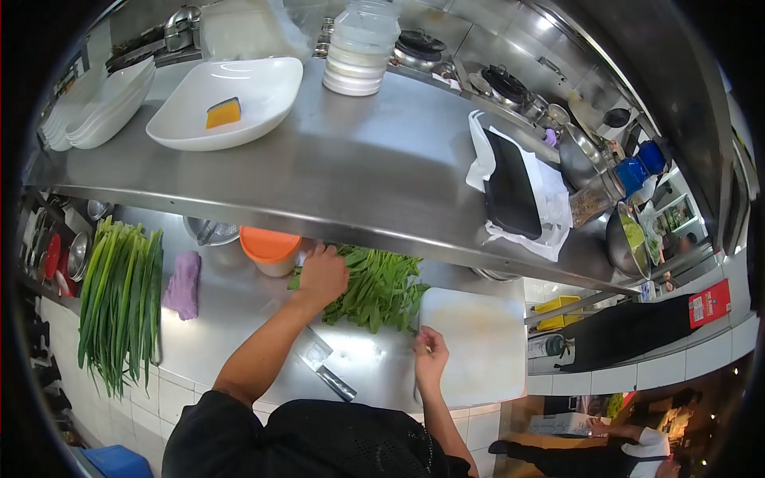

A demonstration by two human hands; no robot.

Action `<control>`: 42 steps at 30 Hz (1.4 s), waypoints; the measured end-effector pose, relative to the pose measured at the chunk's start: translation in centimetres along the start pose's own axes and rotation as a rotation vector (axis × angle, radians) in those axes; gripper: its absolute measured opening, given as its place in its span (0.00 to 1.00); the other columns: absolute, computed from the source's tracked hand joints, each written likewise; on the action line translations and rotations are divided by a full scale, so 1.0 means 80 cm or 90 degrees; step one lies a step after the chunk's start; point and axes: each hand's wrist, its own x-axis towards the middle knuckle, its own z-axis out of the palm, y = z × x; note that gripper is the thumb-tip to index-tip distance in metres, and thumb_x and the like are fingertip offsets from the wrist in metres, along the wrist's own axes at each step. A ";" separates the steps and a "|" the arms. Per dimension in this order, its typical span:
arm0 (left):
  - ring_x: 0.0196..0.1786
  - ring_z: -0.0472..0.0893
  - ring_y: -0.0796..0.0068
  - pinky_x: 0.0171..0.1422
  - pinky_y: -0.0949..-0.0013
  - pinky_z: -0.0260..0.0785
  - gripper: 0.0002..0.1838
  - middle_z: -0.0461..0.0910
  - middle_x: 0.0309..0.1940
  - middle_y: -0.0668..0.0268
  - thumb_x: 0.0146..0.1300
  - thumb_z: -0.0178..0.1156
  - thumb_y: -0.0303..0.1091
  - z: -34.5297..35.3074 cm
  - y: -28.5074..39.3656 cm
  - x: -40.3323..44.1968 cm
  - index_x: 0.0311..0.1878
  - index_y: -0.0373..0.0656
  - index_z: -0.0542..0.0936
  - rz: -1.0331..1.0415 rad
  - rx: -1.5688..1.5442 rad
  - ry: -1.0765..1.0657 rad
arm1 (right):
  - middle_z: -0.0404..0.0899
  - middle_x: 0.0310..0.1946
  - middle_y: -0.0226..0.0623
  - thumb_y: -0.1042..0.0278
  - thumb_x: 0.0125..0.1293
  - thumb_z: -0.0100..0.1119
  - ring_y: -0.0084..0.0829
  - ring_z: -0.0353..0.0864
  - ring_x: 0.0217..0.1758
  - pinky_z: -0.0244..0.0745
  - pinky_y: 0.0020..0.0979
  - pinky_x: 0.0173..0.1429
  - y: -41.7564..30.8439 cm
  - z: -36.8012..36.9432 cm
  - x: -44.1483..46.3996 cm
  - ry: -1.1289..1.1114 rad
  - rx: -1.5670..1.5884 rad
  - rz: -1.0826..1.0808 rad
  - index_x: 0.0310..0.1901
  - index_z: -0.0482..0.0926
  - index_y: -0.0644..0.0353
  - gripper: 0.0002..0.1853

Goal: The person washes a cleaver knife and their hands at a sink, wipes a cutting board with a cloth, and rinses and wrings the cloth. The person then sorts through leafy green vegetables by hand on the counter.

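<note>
Our greens seem uncut; left hand rests at their nine o'clock, right hand at five, grips we cannot tell; knife unused at seven.

One close, wide head-worn view, forward and down onto steel counter and upper shelf.

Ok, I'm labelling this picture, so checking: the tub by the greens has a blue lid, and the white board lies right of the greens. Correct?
Not quite: the head view shows the tub with an orange lid. The white board does lie right of the greens.
</note>
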 end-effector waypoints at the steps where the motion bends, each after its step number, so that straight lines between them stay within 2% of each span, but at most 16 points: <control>1: 0.49 0.82 0.52 0.58 0.51 0.72 0.10 0.83 0.41 0.54 0.64 0.61 0.35 0.005 0.000 0.000 0.39 0.38 0.85 0.019 0.057 -0.059 | 0.80 0.45 0.37 0.72 0.71 0.62 0.27 0.83 0.43 0.81 0.28 0.45 0.003 0.005 0.007 0.000 -0.003 -0.002 0.58 0.77 0.69 0.17; 3: 0.52 0.81 0.51 0.60 0.52 0.72 0.13 0.83 0.46 0.51 0.66 0.61 0.37 0.005 0.014 0.017 0.44 0.38 0.85 0.046 -0.054 0.040 | 0.80 0.55 0.47 0.68 0.71 0.64 0.36 0.82 0.56 0.81 0.34 0.57 -0.008 0.025 0.037 -0.001 -0.037 -0.015 0.63 0.75 0.71 0.23; 5: 0.55 0.81 0.49 0.63 0.53 0.71 0.16 0.82 0.51 0.49 0.67 0.60 0.39 0.013 0.031 0.044 0.49 0.37 0.85 0.074 -0.161 0.132 | 0.78 0.58 0.48 0.63 0.72 0.63 0.35 0.78 0.61 0.77 0.33 0.58 -0.025 0.042 0.072 0.003 -0.009 -0.002 0.63 0.75 0.73 0.25; 8: 0.59 0.80 0.47 0.63 0.53 0.72 0.22 0.78 0.60 0.47 0.67 0.59 0.44 0.055 0.042 0.092 0.57 0.39 0.82 -0.008 -0.252 -0.165 | 0.74 0.65 0.59 0.52 0.74 0.59 0.46 0.75 0.66 0.69 0.40 0.69 -0.032 0.073 0.142 -0.001 -0.101 -0.029 0.68 0.68 0.77 0.35; 12: 0.59 0.80 0.48 0.63 0.53 0.72 0.23 0.79 0.60 0.47 0.67 0.60 0.46 0.133 0.032 0.126 0.58 0.39 0.82 -0.101 -0.223 -0.240 | 0.74 0.65 0.59 0.52 0.70 0.61 0.48 0.75 0.66 0.70 0.41 0.67 0.003 0.113 0.202 -0.027 -0.007 0.108 0.66 0.70 0.77 0.35; 14: 0.59 0.81 0.49 0.63 0.54 0.72 0.24 0.79 0.60 0.48 0.67 0.60 0.47 0.159 0.023 0.127 0.58 0.39 0.82 -0.125 -0.224 -0.244 | 0.75 0.64 0.58 0.54 0.65 0.61 0.50 0.76 0.64 0.70 0.42 0.66 0.014 0.134 0.205 0.031 -0.152 0.196 0.64 0.71 0.77 0.35; 19: 0.58 0.81 0.50 0.62 0.54 0.73 0.26 0.79 0.60 0.48 0.67 0.60 0.50 0.190 0.033 0.111 0.59 0.39 0.82 -0.160 -0.268 -0.232 | 0.77 0.60 0.55 0.56 0.65 0.56 0.46 0.78 0.60 0.73 0.44 0.62 0.059 0.168 0.209 0.072 -0.212 0.143 0.64 0.72 0.73 0.32; 20: 0.58 0.81 0.51 0.62 0.55 0.73 0.27 0.80 0.60 0.48 0.67 0.60 0.51 0.197 0.040 0.104 0.59 0.39 0.82 -0.163 -0.282 -0.223 | 0.77 0.60 0.52 0.56 0.66 0.55 0.45 0.78 0.59 0.74 0.43 0.60 0.052 0.165 0.208 -0.018 0.005 0.239 0.63 0.73 0.70 0.30; 21: 0.58 0.81 0.51 0.62 0.55 0.73 0.27 0.80 0.60 0.48 0.67 0.60 0.52 0.200 0.046 0.098 0.59 0.39 0.82 -0.175 -0.325 -0.225 | 0.78 0.59 0.50 0.56 0.67 0.53 0.44 0.79 0.57 0.75 0.42 0.58 0.053 0.166 0.207 -0.106 0.225 0.331 0.62 0.74 0.68 0.28; 23: 0.58 0.82 0.51 0.62 0.55 0.73 0.28 0.80 0.60 0.49 0.68 0.60 0.53 0.206 0.055 0.081 0.60 0.39 0.82 -0.234 -0.491 -0.262 | 0.80 0.56 0.44 0.50 0.74 0.51 0.39 0.80 0.54 0.77 0.40 0.55 0.046 0.169 0.193 -0.041 0.197 0.334 0.61 0.76 0.62 0.25; 25: 0.59 0.81 0.58 0.63 0.58 0.72 0.36 0.80 0.60 0.52 0.65 0.64 0.62 0.148 0.065 0.060 0.62 0.40 0.80 -0.465 -0.850 -0.431 | 0.81 0.53 0.40 0.41 0.77 0.50 0.35 0.81 0.53 0.78 0.39 0.56 0.013 0.136 0.173 -0.197 0.279 0.400 0.63 0.76 0.59 0.29; 26: 0.62 0.78 0.65 0.66 0.61 0.70 0.41 0.80 0.60 0.56 0.62 0.66 0.66 0.121 0.073 0.044 0.66 0.40 0.77 -0.464 -0.987 -0.452 | 0.83 0.52 0.38 0.36 0.77 0.47 0.33 0.82 0.50 0.79 0.39 0.56 0.008 0.126 0.164 -0.238 0.293 0.400 0.64 0.76 0.58 0.32; 29: 0.66 0.75 0.64 0.70 0.61 0.68 0.40 0.76 0.65 0.57 0.64 0.67 0.59 0.132 0.096 0.010 0.71 0.41 0.71 -0.330 -0.975 -0.420 | 0.83 0.52 0.37 0.38 0.78 0.47 0.34 0.83 0.49 0.80 0.38 0.54 0.010 0.109 0.132 -0.220 0.361 0.398 0.65 0.75 0.57 0.31; 35: 0.67 0.74 0.65 0.72 0.62 0.66 0.43 0.75 0.66 0.57 0.60 0.74 0.51 0.063 0.136 -0.039 0.73 0.40 0.69 -0.282 -0.956 -0.439 | 0.82 0.53 0.38 0.39 0.80 0.44 0.32 0.81 0.52 0.78 0.35 0.58 0.026 0.061 0.088 -0.261 0.360 0.332 0.65 0.74 0.58 0.30; 41: 0.65 0.78 0.64 0.69 0.62 0.71 0.41 0.77 0.64 0.58 0.61 0.74 0.47 0.018 0.139 -0.105 0.73 0.41 0.69 -0.364 -1.051 -0.341 | 0.75 0.63 0.40 0.33 0.78 0.42 0.35 0.75 0.64 0.72 0.35 0.66 -0.089 0.053 0.015 -0.314 0.326 0.315 0.72 0.68 0.59 0.37; 42: 0.61 0.81 0.64 0.65 0.60 0.75 0.36 0.79 0.62 0.58 0.62 0.72 0.42 0.023 0.137 -0.116 0.71 0.41 0.72 -0.402 -1.041 -0.296 | 0.72 0.66 0.40 0.31 0.77 0.42 0.36 0.73 0.67 0.70 0.35 0.69 -0.093 0.055 0.007 -0.349 0.273 0.304 0.73 0.66 0.59 0.40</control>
